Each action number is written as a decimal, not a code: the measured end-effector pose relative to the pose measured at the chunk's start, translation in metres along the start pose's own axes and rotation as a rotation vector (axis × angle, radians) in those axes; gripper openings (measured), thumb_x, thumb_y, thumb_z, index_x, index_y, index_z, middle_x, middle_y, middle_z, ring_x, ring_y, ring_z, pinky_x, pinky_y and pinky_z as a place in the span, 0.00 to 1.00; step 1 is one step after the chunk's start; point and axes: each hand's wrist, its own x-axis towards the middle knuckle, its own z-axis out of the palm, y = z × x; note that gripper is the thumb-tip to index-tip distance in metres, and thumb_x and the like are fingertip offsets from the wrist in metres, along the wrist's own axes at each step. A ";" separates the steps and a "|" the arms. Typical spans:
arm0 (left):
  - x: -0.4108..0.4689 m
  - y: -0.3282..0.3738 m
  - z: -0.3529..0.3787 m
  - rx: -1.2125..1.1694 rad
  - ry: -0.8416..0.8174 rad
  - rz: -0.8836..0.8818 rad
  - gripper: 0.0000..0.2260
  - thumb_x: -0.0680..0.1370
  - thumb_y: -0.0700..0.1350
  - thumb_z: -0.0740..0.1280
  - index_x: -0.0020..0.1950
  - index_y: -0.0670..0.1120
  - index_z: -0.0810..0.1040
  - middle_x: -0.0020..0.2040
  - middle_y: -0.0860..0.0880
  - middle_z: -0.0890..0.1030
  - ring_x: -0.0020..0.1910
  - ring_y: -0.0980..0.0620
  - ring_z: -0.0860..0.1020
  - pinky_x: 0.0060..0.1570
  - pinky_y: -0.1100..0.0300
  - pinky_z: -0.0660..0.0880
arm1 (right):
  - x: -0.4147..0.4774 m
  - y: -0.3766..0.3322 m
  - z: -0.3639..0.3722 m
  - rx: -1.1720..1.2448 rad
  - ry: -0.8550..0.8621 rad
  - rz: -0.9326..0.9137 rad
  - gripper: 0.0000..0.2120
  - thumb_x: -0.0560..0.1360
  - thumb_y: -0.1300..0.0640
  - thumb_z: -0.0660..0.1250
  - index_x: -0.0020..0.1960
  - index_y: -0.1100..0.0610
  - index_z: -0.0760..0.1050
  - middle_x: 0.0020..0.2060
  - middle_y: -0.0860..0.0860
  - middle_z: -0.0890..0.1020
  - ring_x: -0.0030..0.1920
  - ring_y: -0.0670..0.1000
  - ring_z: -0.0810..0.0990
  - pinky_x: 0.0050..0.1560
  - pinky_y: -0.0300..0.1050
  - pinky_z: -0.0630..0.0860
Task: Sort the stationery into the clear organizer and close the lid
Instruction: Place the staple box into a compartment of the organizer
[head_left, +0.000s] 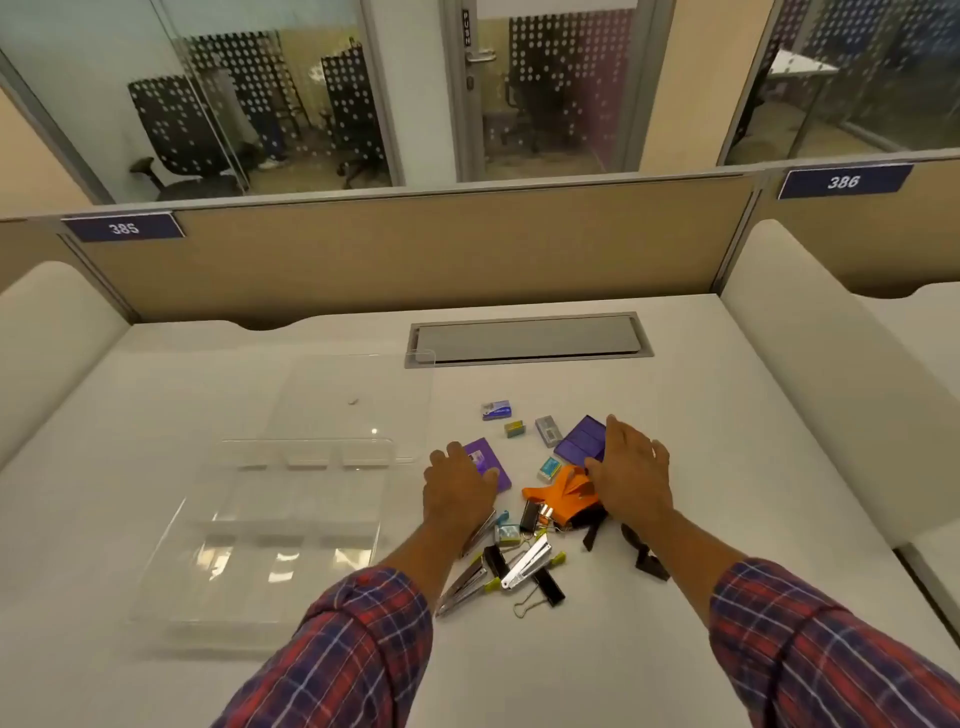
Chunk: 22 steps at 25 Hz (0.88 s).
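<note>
Stationery lies in a loose heap on the white desk (727, 467), to the right of the clear organizer (270, 540); the organizer stands open, its lid (358, 405) lies flat behind it, and its compartments look empty. The left hand (457, 488) is palm down with the fingers spread, over a purple packet (491, 467) and touching it; it pinches nothing. The right hand (631, 475) is also flat and spread, over an orange tool (558, 493) and the edge of a purple box (582, 439); I cannot tell if it presses on them. Nearer to the person lie silver staplers (524, 564) and black binder clips (550, 590); small staple boxes (496, 410) lie further away. Both sleeves are of red and blue check.
</note>
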 end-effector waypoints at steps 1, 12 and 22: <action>0.004 0.005 0.002 0.020 -0.022 -0.031 0.29 0.78 0.58 0.70 0.72 0.45 0.65 0.68 0.42 0.71 0.67 0.43 0.73 0.60 0.51 0.78 | 0.009 0.004 0.000 -0.015 -0.028 0.024 0.35 0.80 0.43 0.62 0.80 0.57 0.53 0.76 0.56 0.67 0.75 0.57 0.66 0.75 0.61 0.57; 0.019 0.030 0.033 0.356 -0.051 0.001 0.34 0.74 0.55 0.74 0.73 0.45 0.64 0.67 0.43 0.72 0.65 0.43 0.73 0.60 0.53 0.77 | 0.055 0.009 -0.009 -0.138 -0.268 0.131 0.37 0.68 0.29 0.70 0.66 0.51 0.68 0.62 0.55 0.76 0.63 0.58 0.74 0.61 0.58 0.68; 0.029 0.007 -0.006 -0.080 -0.015 0.110 0.14 0.84 0.42 0.63 0.70 0.43 0.70 0.67 0.39 0.78 0.58 0.43 0.79 0.46 0.61 0.79 | 0.051 0.001 -0.042 0.550 -0.175 0.143 0.10 0.76 0.54 0.74 0.53 0.58 0.78 0.49 0.56 0.83 0.50 0.55 0.81 0.48 0.49 0.80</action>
